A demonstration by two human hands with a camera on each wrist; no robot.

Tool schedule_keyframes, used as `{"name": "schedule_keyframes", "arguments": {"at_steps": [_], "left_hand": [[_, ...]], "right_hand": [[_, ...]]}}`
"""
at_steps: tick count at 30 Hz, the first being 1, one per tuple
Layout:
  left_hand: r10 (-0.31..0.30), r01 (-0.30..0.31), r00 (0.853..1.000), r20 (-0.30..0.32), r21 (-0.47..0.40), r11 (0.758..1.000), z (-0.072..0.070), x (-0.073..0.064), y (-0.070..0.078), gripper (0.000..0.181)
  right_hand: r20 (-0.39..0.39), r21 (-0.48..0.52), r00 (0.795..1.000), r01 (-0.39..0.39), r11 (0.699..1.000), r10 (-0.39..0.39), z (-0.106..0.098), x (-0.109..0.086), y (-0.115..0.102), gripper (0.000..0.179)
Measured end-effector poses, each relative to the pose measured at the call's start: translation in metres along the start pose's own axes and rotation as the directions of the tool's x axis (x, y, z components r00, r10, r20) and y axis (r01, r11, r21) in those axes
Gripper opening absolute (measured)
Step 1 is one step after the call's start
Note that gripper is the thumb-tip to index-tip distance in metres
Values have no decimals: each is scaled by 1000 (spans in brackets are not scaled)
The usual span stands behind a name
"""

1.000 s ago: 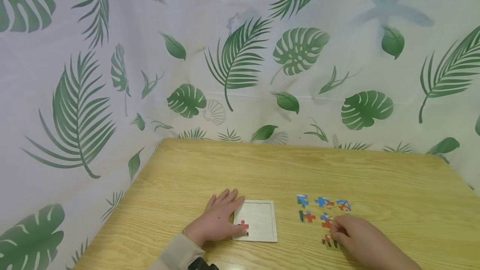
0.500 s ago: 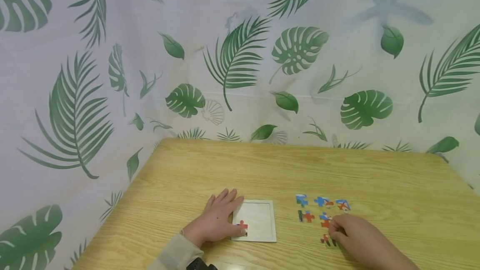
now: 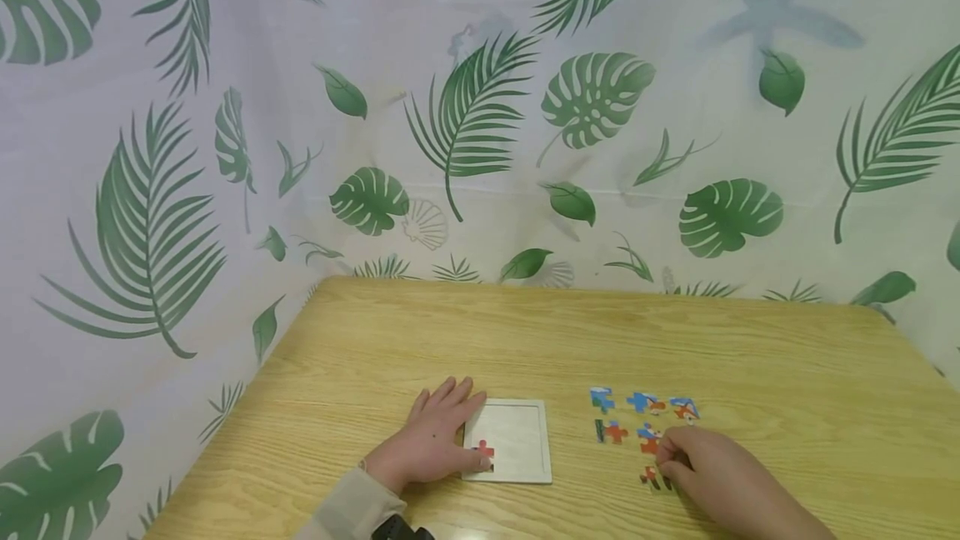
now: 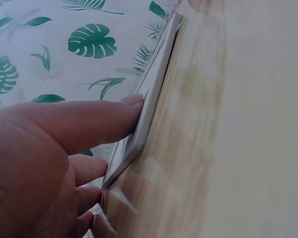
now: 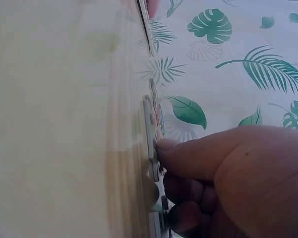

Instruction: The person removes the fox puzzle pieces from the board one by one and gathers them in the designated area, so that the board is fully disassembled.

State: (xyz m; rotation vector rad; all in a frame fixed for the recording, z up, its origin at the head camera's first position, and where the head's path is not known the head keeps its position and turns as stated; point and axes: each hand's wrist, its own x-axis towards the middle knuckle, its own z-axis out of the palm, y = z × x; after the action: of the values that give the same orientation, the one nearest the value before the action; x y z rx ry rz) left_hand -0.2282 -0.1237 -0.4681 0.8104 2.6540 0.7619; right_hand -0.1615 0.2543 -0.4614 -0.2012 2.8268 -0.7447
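My left hand [image 3: 431, 444] lies at the left side of a square, pale puzzle tray [image 3: 521, 440]. Its fingers stretch out along the tray's edge, and the thumb presses near the front left corner, on a red puzzle piece [image 3: 483, 448] inside the tray. Over to the right, my right hand [image 3: 708, 465] is low over the loose pieces with curled fingers. Thumb and forefinger pinch at a puzzle piece [image 5: 150, 131], mostly hidden by the hand in the head view. Directly beside these fingertips are a red-and-blue piece [image 3: 648, 436] and a piece with dark legs [image 3: 651, 477].
More loose pieces lie right of the tray: a blue-green one [image 3: 602, 399], a blue one with orange [image 3: 647, 403], a fox-face one [image 3: 684, 408] and a red one [image 3: 613, 432]. The wooden table [image 3: 480, 332] meets a leaf-print curtain [image 3: 480, 215] behind and at left.
The whole head view shifts very slightly left. Both hands keep their places, the left on the tray and the right at the loose pieces.
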Motion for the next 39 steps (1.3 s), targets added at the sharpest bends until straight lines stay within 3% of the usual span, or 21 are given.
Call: {"name": "schedule_keyframes", "arguments": {"at_steps": [13,27,39], "left_hand": [[11,-11,1000,-2,-4,1000,-1,-1,1,92],[0,0,1000,20,-9,1000,-1,2,-6,97],[0,-1,1000,21,15,1000,-3,0,-2,100]], "right_hand": [[-26,41,1000,16,999,-15,-4,-5,-6,15],[-51,74,988,151,986,-148,-6,-2,-21,10],[-77,109,970,240,965,-233,0,12,-53,7]]}}
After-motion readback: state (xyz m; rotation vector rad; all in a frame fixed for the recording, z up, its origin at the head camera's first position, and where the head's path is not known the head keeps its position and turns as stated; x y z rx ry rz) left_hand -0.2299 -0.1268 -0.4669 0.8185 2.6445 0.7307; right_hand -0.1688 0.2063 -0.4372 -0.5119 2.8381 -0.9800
